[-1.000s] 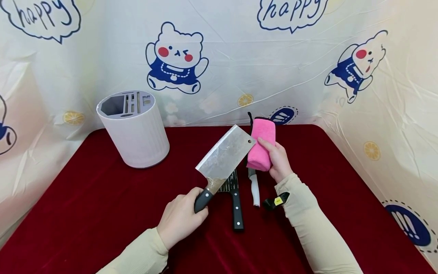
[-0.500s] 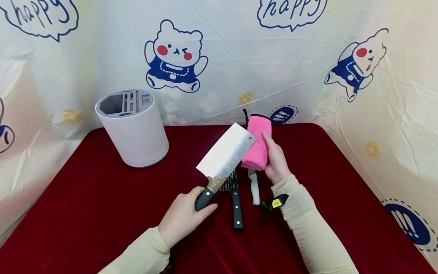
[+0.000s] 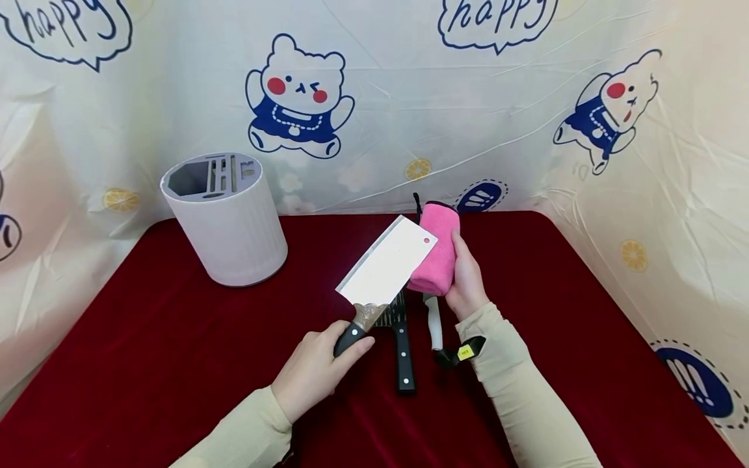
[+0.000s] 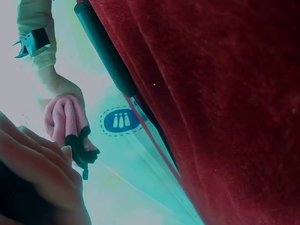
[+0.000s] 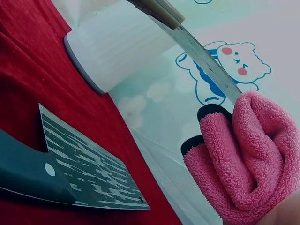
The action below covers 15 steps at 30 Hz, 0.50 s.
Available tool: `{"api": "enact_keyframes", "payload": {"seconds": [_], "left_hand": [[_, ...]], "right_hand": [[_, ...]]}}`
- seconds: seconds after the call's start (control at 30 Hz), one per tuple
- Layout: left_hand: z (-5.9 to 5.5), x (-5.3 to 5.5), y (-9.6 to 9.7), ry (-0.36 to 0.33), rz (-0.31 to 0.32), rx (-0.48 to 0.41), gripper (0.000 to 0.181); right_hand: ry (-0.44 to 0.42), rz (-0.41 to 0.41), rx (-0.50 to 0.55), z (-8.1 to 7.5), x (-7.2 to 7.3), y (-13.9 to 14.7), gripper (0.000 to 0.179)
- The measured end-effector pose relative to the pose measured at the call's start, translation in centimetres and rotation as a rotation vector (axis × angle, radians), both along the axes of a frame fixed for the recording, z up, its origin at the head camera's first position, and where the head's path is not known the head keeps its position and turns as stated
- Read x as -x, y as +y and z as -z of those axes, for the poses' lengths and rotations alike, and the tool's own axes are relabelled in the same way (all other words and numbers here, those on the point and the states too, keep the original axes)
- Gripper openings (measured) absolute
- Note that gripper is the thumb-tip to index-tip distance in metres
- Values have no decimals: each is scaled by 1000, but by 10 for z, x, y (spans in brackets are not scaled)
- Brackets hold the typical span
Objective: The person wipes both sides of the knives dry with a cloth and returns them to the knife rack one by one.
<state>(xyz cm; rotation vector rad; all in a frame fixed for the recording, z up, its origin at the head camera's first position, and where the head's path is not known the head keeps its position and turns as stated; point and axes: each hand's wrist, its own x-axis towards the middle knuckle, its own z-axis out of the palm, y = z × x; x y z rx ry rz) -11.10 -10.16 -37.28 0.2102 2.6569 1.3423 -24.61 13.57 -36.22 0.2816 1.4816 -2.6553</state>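
Gripping a cleaver (image 3: pixel 385 272) by the handle (image 3: pixel 348 340) in the left hand (image 3: pixel 313 370) and, at its far end, clasping a pink cloth (image 3: pixel 437 253) in the right hand (image 3: pixel 469 279). Pictured above a black-handled knife (image 3: pixel 403 351) and a white-handled knife (image 3: pixel 433 322) on red fabric (image 3: pixel 146 351).

The pink cloth (image 3: pixel 440 260) has shifted slightly left, and the cleaver's blade (image 3: pixel 386 263) now gleams white.

A black-handled steel cleaver (image 3: pixel 386 261) slants up mid-frame, its holed corner overlapping a folded, black-edged pink towel (image 3: pixel 439 261).
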Motion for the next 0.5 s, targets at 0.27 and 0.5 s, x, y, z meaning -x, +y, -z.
{"api": "enact_keyframes", "payload": {"seconds": [0.27,0.5], "left_hand": [[2,1,0,-32,-20,24,36],[1,0,0,-33,-19,12,37]], "right_hand": [[-23,9,-4,3,-3,-3,51],[-19,-4,10,5,-5,-6,48]]}}
